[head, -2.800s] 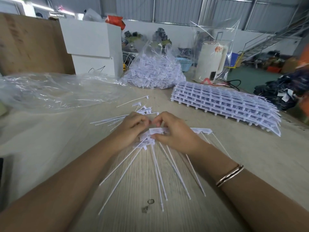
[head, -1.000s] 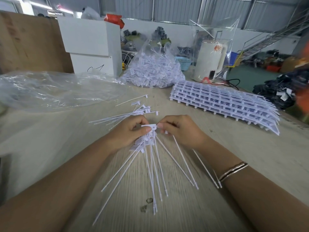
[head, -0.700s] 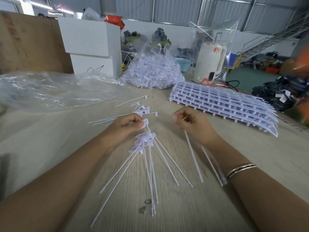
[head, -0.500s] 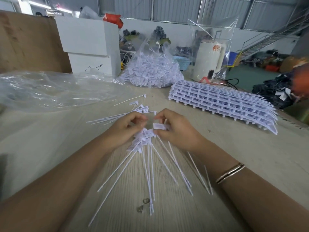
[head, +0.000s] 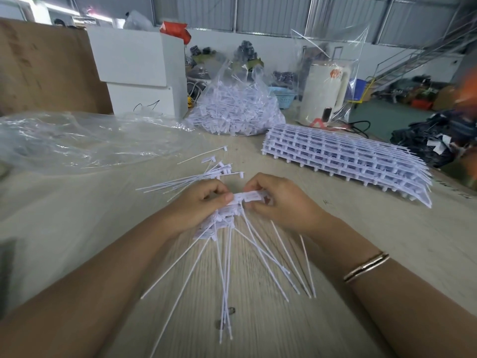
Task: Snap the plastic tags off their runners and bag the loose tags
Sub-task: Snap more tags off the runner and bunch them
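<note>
Pinching tags between both hands.

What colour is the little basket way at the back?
Light blue basket, seen in the head view.

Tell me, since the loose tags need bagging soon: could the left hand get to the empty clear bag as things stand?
Probably not yet: the left hand grips the bunch of tags. The empty clear bag lies unobstructed to its left.
</note>
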Available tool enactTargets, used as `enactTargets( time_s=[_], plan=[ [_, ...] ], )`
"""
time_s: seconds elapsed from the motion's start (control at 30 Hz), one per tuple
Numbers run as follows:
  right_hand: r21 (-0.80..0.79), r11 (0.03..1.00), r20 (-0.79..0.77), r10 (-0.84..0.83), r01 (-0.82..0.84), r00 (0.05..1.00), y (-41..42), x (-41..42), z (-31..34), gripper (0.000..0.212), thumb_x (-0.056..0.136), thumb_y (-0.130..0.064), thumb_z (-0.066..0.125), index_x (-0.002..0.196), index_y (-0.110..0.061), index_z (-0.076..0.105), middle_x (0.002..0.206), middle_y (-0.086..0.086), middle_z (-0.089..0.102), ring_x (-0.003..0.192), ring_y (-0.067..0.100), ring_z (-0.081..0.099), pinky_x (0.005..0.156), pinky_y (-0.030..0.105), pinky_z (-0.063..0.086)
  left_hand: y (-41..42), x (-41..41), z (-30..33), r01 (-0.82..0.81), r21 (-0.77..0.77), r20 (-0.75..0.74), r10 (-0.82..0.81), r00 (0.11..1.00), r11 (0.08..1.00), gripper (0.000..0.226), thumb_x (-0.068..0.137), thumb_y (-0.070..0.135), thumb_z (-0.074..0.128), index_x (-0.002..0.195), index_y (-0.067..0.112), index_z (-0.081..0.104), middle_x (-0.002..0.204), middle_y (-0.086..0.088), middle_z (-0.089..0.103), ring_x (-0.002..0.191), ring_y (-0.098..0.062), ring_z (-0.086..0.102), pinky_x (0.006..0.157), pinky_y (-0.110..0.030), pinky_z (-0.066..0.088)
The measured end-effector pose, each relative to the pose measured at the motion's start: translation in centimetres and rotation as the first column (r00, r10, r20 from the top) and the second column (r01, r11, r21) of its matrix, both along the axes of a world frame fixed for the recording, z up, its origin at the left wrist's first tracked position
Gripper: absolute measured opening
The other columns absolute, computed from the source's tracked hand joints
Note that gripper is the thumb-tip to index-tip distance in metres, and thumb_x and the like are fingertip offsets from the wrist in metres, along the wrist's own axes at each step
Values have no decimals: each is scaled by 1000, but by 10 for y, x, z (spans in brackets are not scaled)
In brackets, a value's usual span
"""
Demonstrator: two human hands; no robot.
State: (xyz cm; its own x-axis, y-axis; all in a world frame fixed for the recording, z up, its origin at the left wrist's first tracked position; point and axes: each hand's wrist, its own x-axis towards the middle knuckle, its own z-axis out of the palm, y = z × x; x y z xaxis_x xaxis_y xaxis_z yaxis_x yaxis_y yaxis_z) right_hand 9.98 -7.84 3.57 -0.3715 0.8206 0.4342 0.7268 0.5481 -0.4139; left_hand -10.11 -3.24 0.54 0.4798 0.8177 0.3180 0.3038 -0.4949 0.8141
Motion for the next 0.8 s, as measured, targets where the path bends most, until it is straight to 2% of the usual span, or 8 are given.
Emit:
enactTargets(
  time_s=[0.13, 0.3, 0.37, 0.43, 0.5, 0.53, 0.63, 0.8],
  plan=[
    [55, 998, -34, -34, 36, 999, 4, -7, -2, 18, 82, -19, 71, 98, -11, 69, 83, -3, 65, 66, 5, 52, 65, 23, 41, -3, 2, 4, 27, 69, -47, -24, 999, 997, 13, 80, 37, 54, 77, 27, 62, 79, -3, 61, 74, -16, 55, 71, -31, 40],
    [-101, 995, -241, -17, -7, 970, 3, -9, -3, 15, 88, -16, 64, 85, -4, 72, 71, 10, 68, 65, 26, 61, 66, 35, 50, -2, 1, 2, 3, 115, -5, -2, 1000, 993, 8, 84, 33, 60, 81, 26, 63, 81, -5, 62, 75, -13, 57, 72, -27, 42],
    [-166, 986, -387, -70, 4, 919, 7, -1, 0, 12, 90, -12, 59, 85, -7, 70, 71, 3, 67, 61, 16, 61, 60, 27, 50, -2, -2, 0, 29, 35, 37, -30, 999, 999, 17, 82, 38, 56, 83, 22, 63, 80, -9, 59, 74, -13, 56, 70, -26, 41],
    [-193, 980, -507, -136, 42, 851, 9, 16, 4, 10, 91, -11, 58, 88, -16, 67, 74, -1, 65, 58, 5, 58, 58, 15, 46, -2, -5, 1, 57, -112, 184, -35, 982, 992, 21, 82, 34, 57, 85, 14, 62, 83, -15, 53, 78, -20, 49, 74, -32, 35],
    [-156, 984, -455, -150, 87, 878, 7, 30, 4, 12, 87, -12, 63, 87, -24, 64, 78, -3, 62, 60, -1, 54, 60, 10, 44, -1, -6, 2, 55, -115, 208, -30, 978, 992, 31, 80, 31, 57, 81, 0, 59, 81, -20, 48, 78, -25, 45, 75, -33, 30],
    [-127, 987, -373, -143, 102, 917, 5, 31, 2, 15, 85, -11, 67, 86, -25, 64, 78, -6, 61, 61, -5, 51, 61, 7, 41, 0, -4, 1, 36, -49, 121, -30, 992, 998, 32, 78, 32, 57, 75, 1, 58, 80, -22, 48, 78, -24, 48, 75, -31, 32],
    [-28, 999, -179, -41, 37, 983, 2, 18, -1, 15, 79, -6, 71, 92, -11, 67, 85, -14, 52, 73, -11, 49, 67, 4, 35, 2, 1, 0, -23, 69, -87, 29, 996, 997, 17, 77, 34, 61, 70, 19, 57, 87, 2, 50, 78, -5, 51, 75, -23, 35],
    [-94, 990, -112, 97, -107, 989, -4, -11, 0, 33, 85, -16, 60, 118, -14, 53, 108, -4, 47, 97, 4, 50, 85, 16, 38, -3, 3, 3, -5, -46, 147, 12, 989, 999, 20, 83, 39, 47, 85, 30, 65, 101, 6, 51, 102, -3, 52, 95, -18, 35]
  ],
)
